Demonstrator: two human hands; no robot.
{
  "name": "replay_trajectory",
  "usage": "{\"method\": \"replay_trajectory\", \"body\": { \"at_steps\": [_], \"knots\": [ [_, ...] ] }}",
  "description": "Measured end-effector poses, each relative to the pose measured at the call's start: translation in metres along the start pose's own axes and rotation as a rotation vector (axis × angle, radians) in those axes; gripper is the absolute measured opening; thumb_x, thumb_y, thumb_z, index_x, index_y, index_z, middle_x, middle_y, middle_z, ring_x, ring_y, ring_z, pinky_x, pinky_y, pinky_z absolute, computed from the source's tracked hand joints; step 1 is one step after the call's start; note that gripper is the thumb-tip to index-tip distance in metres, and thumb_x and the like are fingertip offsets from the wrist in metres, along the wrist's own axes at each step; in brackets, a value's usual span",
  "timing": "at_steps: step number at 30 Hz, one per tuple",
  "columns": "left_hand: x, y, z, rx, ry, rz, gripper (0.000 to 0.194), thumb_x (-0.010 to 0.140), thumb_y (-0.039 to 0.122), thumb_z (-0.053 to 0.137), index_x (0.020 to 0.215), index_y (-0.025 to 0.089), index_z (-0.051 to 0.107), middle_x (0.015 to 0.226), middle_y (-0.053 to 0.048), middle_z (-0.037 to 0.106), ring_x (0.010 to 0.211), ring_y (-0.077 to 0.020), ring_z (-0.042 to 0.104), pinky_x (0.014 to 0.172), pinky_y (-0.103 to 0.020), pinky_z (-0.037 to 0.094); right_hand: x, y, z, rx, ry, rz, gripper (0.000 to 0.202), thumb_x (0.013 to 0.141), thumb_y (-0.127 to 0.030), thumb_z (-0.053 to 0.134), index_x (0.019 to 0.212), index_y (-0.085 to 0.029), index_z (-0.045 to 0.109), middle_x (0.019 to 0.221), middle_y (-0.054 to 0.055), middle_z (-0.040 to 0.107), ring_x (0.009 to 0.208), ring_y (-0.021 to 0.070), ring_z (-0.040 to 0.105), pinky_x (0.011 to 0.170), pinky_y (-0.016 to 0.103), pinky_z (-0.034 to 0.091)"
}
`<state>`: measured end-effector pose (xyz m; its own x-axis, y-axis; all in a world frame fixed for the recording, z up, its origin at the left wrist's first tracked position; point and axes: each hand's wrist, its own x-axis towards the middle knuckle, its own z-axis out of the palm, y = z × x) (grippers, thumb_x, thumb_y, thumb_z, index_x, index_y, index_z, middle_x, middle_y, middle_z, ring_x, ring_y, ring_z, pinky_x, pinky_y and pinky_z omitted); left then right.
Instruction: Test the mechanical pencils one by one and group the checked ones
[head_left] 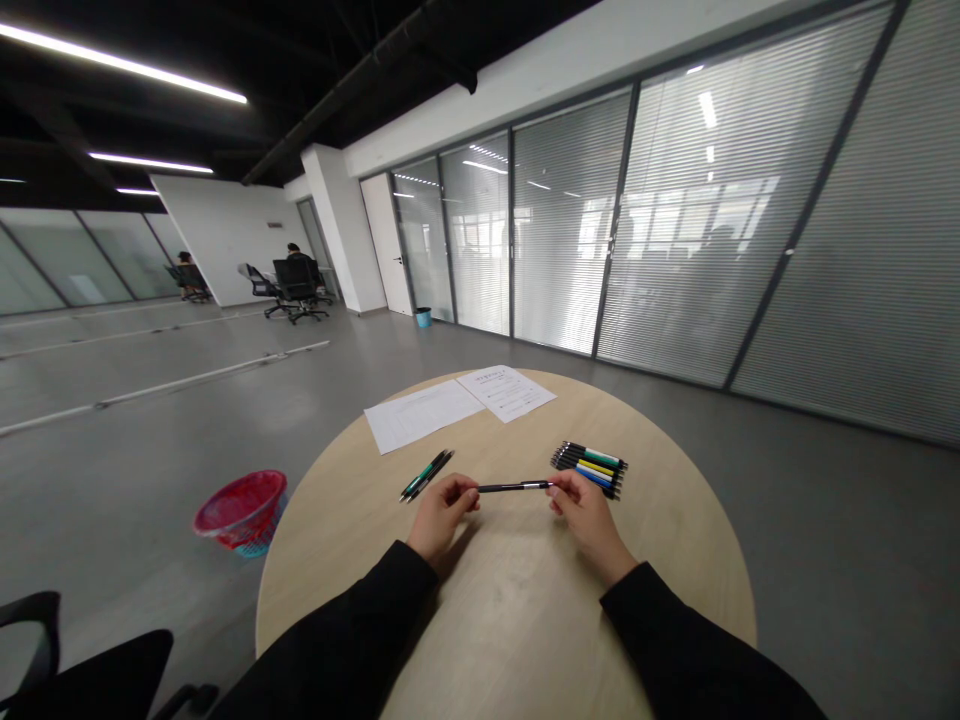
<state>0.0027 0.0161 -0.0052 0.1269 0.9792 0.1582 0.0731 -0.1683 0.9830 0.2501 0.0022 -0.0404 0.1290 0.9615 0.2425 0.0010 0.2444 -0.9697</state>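
A black pen (514,487) is held level above the round wooden table (495,620), one end in each hand. My left hand (444,515) pinches its left end, and my right hand (585,515) pinches the right end. Just beyond my left hand lie a few pens (427,476), one with a green barrel. Behind my right hand is a row of several pens (590,468) side by side, with green, yellow, white and blue among the black.
Two printed sheets, a left one (424,414) and a right one (508,392), lie at the table's far edge. A red basket (241,510) stands on the floor at left, near a black chair (97,680). People sit far back at left.
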Motion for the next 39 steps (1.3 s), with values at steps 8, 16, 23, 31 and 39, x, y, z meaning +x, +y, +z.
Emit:
{"method": "replay_trajectory", "body": {
  "at_steps": [8,16,23,31,39],
  "knots": [
    [0.0,-0.0009,0.0001,0.002,0.013,0.019,0.025,0.071,0.037,0.074,0.08,0.014,0.066,0.065,-0.001,0.066,0.062,-0.0153,0.063,0.065,-0.029,0.051,-0.0012,-0.0005,-0.0032,-0.177,0.001,-0.059,0.022,0.082,-0.041,0.064,0.087,-0.019,0.066,0.077,0.004,0.066,0.065,0.0186,0.06,0.062,0.03,0.047],
    [-0.0002,-0.0019,0.0001,-0.003,0.01,0.011,0.026,0.072,0.037,0.074,0.081,0.014,0.065,0.066,-0.001,0.065,0.063,-0.0149,0.063,0.066,-0.029,0.051,-0.0027,-0.0053,-0.0042,-0.22,-0.004,-0.078,0.022,0.083,-0.041,0.062,0.085,-0.019,0.066,0.076,0.004,0.066,0.064,0.0192,0.06,0.063,0.031,0.046],
    [-0.0015,0.0028,0.0008,0.012,0.005,0.028,0.027,0.073,0.039,0.074,0.08,0.014,0.065,0.065,-0.001,0.064,0.062,-0.015,0.062,0.065,-0.029,0.051,-0.0031,-0.0061,-0.0045,-0.234,-0.005,-0.075,0.022,0.085,-0.04,0.06,0.083,-0.018,0.065,0.073,0.004,0.066,0.064,0.0183,0.06,0.062,0.03,0.047],
    [-0.0012,0.0015,0.0003,0.012,0.011,0.024,0.027,0.073,0.039,0.073,0.081,0.015,0.065,0.066,-0.001,0.064,0.063,-0.0148,0.062,0.065,-0.028,0.051,-0.0028,-0.004,-0.0049,-0.206,-0.028,-0.066,0.026,0.086,-0.044,0.059,0.08,-0.019,0.064,0.071,0.003,0.064,0.062,0.0168,0.058,0.059,0.028,0.047],
    [0.0,-0.0026,0.0,0.0,0.019,0.012,0.03,0.071,0.042,0.074,0.081,0.015,0.065,0.066,-0.001,0.064,0.063,-0.0152,0.062,0.064,-0.029,0.051,-0.0027,-0.0042,-0.0047,-0.201,-0.045,-0.068,0.029,0.088,-0.046,0.058,0.076,-0.019,0.061,0.068,0.002,0.063,0.06,0.0157,0.057,0.059,0.027,0.046]
  ]
}}
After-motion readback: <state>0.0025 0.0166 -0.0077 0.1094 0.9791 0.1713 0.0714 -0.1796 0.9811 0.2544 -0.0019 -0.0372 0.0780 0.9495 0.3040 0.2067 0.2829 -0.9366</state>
